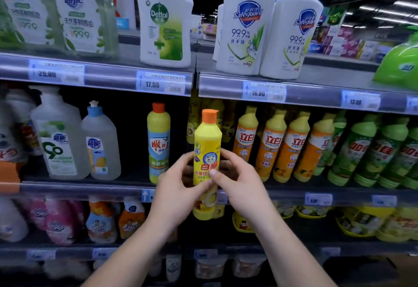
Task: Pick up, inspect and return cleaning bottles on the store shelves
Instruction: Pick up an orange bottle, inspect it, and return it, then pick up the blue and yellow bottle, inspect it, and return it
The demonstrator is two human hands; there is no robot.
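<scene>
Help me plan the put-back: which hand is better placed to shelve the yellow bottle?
Left, probably. The left hand holds the yellow bottle beside a dark gap; the right hand sits close to the orange bottles.

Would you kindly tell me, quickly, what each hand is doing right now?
The left hand grips the yellow bottle from its left side.
The right hand grips the same bottle, thumb across its front.
</scene>
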